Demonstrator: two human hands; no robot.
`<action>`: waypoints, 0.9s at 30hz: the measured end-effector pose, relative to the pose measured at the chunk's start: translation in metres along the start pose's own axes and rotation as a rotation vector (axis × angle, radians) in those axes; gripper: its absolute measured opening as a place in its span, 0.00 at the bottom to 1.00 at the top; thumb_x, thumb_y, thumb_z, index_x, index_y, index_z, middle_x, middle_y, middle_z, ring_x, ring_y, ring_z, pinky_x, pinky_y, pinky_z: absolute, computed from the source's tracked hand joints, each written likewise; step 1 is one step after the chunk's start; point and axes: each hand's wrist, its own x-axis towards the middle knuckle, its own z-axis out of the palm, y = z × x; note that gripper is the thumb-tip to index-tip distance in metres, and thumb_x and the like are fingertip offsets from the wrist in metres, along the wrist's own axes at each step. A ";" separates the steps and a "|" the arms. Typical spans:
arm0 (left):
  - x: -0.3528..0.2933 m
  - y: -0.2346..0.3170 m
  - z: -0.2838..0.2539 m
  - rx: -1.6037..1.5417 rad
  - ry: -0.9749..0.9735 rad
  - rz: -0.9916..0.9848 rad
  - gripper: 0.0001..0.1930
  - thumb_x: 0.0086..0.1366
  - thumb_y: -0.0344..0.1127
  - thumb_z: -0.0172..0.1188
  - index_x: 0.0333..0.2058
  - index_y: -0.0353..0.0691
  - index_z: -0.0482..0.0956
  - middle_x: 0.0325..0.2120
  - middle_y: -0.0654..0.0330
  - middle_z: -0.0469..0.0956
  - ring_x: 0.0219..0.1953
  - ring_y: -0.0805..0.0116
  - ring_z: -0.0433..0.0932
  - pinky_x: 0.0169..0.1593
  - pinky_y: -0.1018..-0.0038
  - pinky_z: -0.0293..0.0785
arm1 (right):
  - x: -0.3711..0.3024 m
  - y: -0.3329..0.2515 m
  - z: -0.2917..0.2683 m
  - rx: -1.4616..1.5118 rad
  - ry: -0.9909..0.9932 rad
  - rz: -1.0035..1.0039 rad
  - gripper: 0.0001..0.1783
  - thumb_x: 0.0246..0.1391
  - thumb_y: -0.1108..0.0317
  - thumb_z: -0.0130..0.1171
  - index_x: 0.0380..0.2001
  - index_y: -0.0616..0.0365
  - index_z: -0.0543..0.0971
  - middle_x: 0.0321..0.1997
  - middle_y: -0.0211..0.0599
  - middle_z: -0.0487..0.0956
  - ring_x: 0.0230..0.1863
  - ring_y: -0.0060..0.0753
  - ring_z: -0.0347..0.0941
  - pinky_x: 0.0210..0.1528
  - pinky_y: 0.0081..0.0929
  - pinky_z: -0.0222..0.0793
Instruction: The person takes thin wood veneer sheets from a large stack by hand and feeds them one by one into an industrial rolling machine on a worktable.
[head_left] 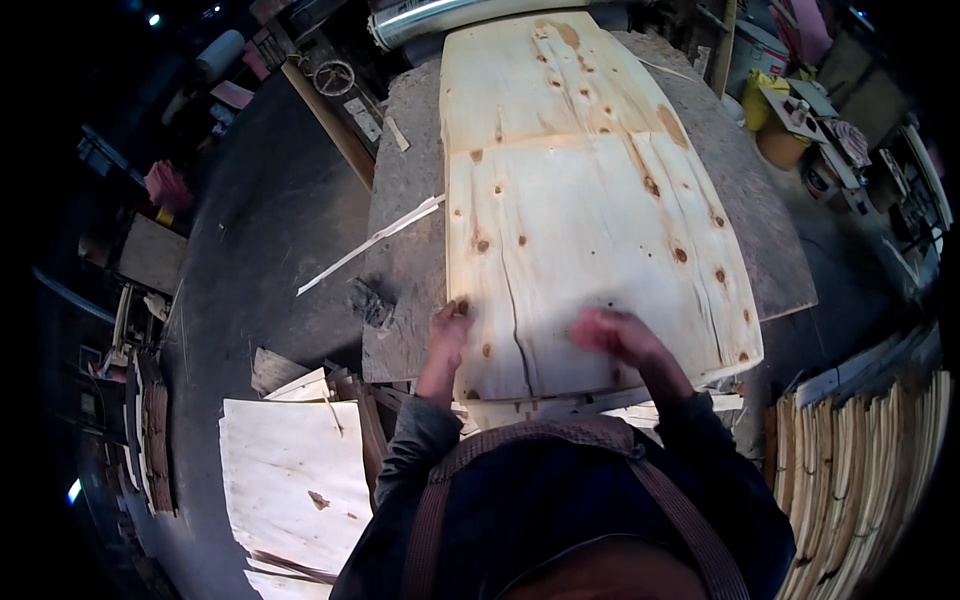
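Observation:
A large pale veneer sheet (590, 220) with brown knots and long dark cracks lies in front of me on a worn grey board. It appears to rest on other sheets, whose edges show at the near side. My left hand (449, 335) is closed at the sheet's left edge, near the front corner, straddling that edge. Over the near middle of the sheet is my right hand (615, 335), smeared by motion, so its fingers cannot be made out. Whether it touches the surface is unclear.
A metal roller (470, 20) spans the far end. The grey board (410, 200) extends past the sheet on both sides. A thin veneer strip (370, 243) juts left. More veneer (295, 480) lies low at left; stacked veneer (860, 480) stands at right. Buckets (780, 145) sit far right.

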 end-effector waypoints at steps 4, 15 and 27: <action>0.019 0.017 -0.019 -0.352 -0.177 -0.051 0.20 0.51 0.19 0.47 0.46 0.29 0.67 0.32 0.55 0.74 0.32 0.64 0.76 0.36 0.68 0.75 | -0.071 0.049 0.007 0.032 0.171 0.213 0.20 0.57 0.58 0.43 0.42 0.66 0.70 0.38 0.45 0.76 0.36 0.36 0.75 0.38 0.29 0.72; -0.033 0.119 -0.022 -0.488 -0.320 0.058 0.17 0.53 0.17 0.44 0.44 0.27 0.68 0.37 0.48 0.74 0.37 0.59 0.76 0.42 0.68 0.75 | -0.108 0.081 0.009 0.162 0.324 -0.115 0.20 0.55 0.59 0.48 0.37 0.70 0.72 0.36 0.47 0.76 0.36 0.36 0.75 0.38 0.27 0.72; -0.028 0.000 -0.015 0.318 -0.112 -0.013 0.19 0.52 0.36 0.57 0.41 0.32 0.69 0.30 0.55 0.75 0.27 0.64 0.75 0.29 0.72 0.70 | -0.016 0.017 -0.013 0.176 0.272 -0.123 0.14 0.52 0.70 0.49 0.40 0.68 0.68 0.36 0.49 0.75 0.40 0.42 0.74 0.39 0.30 0.73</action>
